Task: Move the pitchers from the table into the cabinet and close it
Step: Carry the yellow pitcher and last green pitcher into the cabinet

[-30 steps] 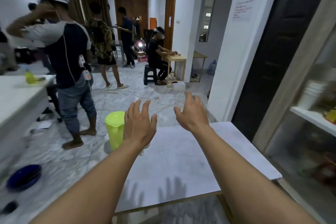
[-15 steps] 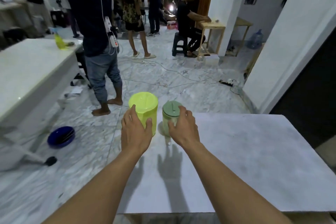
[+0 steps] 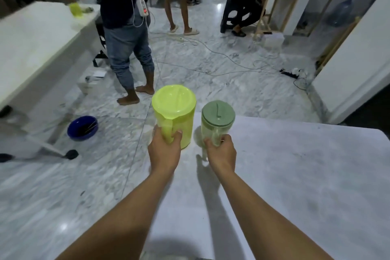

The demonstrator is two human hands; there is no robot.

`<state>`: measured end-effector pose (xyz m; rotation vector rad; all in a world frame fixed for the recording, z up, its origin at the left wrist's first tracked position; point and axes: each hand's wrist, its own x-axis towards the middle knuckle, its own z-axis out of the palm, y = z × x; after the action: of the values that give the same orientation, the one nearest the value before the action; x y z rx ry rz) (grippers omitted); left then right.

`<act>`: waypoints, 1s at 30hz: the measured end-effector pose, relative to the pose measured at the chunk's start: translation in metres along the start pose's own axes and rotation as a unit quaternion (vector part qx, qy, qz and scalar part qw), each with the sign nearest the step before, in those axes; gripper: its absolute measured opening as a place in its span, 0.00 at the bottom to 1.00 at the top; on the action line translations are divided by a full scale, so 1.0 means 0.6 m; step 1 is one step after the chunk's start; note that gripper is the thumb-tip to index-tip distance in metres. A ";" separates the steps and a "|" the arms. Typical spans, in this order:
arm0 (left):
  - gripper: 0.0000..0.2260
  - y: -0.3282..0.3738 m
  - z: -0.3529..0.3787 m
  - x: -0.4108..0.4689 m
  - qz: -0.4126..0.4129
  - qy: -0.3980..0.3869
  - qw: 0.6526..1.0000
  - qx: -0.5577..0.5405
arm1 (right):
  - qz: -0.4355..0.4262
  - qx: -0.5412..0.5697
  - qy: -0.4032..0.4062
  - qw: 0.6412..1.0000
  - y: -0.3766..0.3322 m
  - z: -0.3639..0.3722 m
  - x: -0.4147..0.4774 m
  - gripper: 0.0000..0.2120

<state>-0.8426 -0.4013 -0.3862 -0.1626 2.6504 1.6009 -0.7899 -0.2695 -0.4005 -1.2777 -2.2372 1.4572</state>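
Two pitchers stand at the far left corner of a pale marble-look table (image 3: 295, 175). The larger yellow-green pitcher (image 3: 175, 110) has a matching lid, and my left hand (image 3: 164, 150) is wrapped around its handle. Beside it on the right is a smaller clear pitcher with a dull green lid (image 3: 217, 118); my right hand (image 3: 221, 152) grips its handle. Both pitchers are upright; whether they rest on the table or are slightly raised I cannot tell. The cabinet is out of view.
A person in jeans (image 3: 128, 48) stands barefoot just beyond the table, with other people further back. A blue bowl (image 3: 82, 127) lies on the floor to the left. Cables (image 3: 211, 48) and a power strip (image 3: 289, 74) cross the marble floor. A long white table (image 3: 42, 44) runs along the left.
My view tipped down from the room to the table. Both hands went from open in the air to closing around the two pitcher handles.
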 end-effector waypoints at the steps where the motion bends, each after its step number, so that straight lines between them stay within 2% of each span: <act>1: 0.16 -0.004 0.004 0.006 0.009 0.000 1.000 0.006 | 0.006 0.011 -0.004 1.000 0.002 0.006 0.006 0.15; 8: 0.14 0.016 0.012 0.005 0.039 0.011 0.999 -0.033 | -0.033 0.038 0.006 0.999 -0.004 0.002 0.011 0.08; 16: 0.15 0.099 -0.024 0.006 0.087 0.010 0.993 -0.077 | -0.063 0.059 0.056 0.995 -0.067 -0.069 -0.024 0.08; 24: 0.14 0.242 -0.068 -0.028 0.192 -0.054 0.975 -0.101 | -0.073 0.111 0.183 0.974 -0.155 -0.199 -0.109 0.06; 30: 0.17 0.360 -0.081 -0.104 0.286 -0.136 0.936 -0.153 | -0.092 0.125 0.295 0.943 -0.197 -0.326 -0.202 0.07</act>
<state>-0.8034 -0.3402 -0.1679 0.8362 2.3328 1.9951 -0.6726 -0.2472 -0.1709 -1.1846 -1.6664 1.0623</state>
